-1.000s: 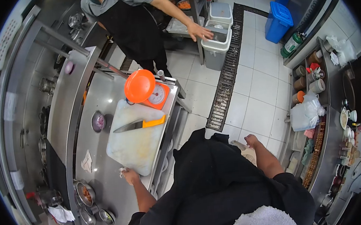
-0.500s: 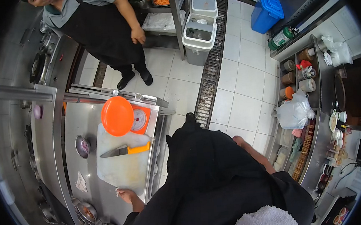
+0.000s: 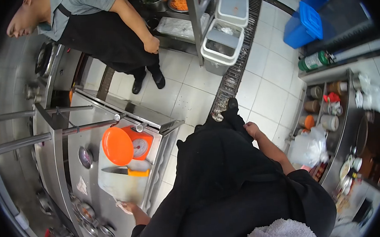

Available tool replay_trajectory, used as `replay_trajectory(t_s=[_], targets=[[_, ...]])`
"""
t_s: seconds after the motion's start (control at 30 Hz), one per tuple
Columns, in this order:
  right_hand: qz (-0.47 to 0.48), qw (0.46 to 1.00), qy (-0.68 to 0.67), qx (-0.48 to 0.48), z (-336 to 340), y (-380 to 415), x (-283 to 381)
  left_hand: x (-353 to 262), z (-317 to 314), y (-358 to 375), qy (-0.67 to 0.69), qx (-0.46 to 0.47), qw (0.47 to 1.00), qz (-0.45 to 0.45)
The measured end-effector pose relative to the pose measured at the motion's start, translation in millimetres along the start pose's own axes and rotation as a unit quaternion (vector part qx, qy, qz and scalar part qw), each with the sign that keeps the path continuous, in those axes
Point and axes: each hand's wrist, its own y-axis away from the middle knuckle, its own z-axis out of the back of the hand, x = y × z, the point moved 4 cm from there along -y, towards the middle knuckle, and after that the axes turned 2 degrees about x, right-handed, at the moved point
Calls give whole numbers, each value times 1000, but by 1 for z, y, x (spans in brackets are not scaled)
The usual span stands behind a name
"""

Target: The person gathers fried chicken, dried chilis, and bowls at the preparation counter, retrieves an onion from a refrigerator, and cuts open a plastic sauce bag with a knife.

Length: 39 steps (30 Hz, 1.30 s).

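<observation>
My left hand (image 3: 129, 207) is at the near corner of the white cutting board (image 3: 111, 185), its fingers closed on something small and pale that I cannot make out. A knife (image 3: 136, 171) with a yellow-orange handle lies across the board. Beyond it stands an orange kitchen scale (image 3: 140, 147) with a round orange pan (image 3: 117, 145). To the left of the board are a small metal bowl (image 3: 85, 157) with purple pieces in it and a crumpled pale cloth (image 3: 82, 186). Hanging beside my black apron, my right hand (image 3: 252, 130) has its fingers curled, with nothing seen in them.
A co-worker (image 3: 100, 36) in a black apron stands past the steel table's far end. Grey-white bins (image 3: 222, 45) are beside the floor drain grate (image 3: 235, 67). At right, a shelf holds jars (image 3: 330, 122) and a plastic bag (image 3: 309, 147). A steel post (image 3: 58, 163) rises along the table.
My view has turned, and the table's things sit lower and further left. My right hand has come forward beside the apron. The co-worker's head has turned to the left.
</observation>
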Motion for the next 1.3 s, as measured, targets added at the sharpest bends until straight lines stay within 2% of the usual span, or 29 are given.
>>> replay_trajectory(t_s=[0.03,0.07,0.13,0.17,0.23,0.3,0.33,0.4,0.47,0.5,0.53,0.6,0.67,0.7,0.73,0.8,0.87,0.97,1.07,1.13,1.17,1.3], targets=[[10,1000,23,5,13,-17,4,3,-2,39,18,-71,996,44],[24,999,46,8,32,-35,13,5,-20,76,-96,-60,992,45],[1,999,-17,46,72,-55,27,6,-40,138,-323,-27,945,48],[-14,997,-42,60,100,-58,39,6,-49,173,-366,20,929,41],[-38,993,-90,64,148,-74,53,7,-79,241,-328,188,926,23],[-56,989,-121,58,191,-94,51,-1,-115,305,-185,359,914,42],[-64,988,-129,60,210,-103,50,-15,-137,330,-141,417,897,38],[-79,988,-120,61,241,-123,44,-53,-181,373,-142,494,857,-39],[-102,989,-96,56,264,-139,35,-95,-249,387,-265,503,773,-283],[-113,989,-86,51,276,-147,32,-120,-260,399,-240,506,772,-299],[-114,988,-95,48,284,-149,33,-152,-268,414,-214,509,771,-318],[-116,986,-106,62,286,-149,46,-220,-264,435,-141,464,816,-314],[-106,988,-91,69,280,-154,60,-283,-279,436,-123,452,810,-353],[-96,986,-99,90,273,-164,61,-327,-267,445,-109,419,815,-386],[21,992,-2,120,268,-187,51,-376,-252,458,-95,385,818,-418],[230,944,210,108,253,-205,53,-446,-270,453,38,368,829,-419],[387,813,430,65,237,-192,86,-533,-251,464,196,373,833,-357],[375,825,414,88,221,-181,135,-669,-244,456,346,355,785,-371],[199,942,250,104,223,-184,185,-801,-237,441,446,334,747,-362],[98,981,140,90,226,-179,222,-883,-271,408,469,282,731,-407],[64,990,103,78,228,-174,243,-921,-282,396,463,286,738,-400],[35,995,85,50,241,-164,314,-1042,-288,375,369,277,790,-405]])
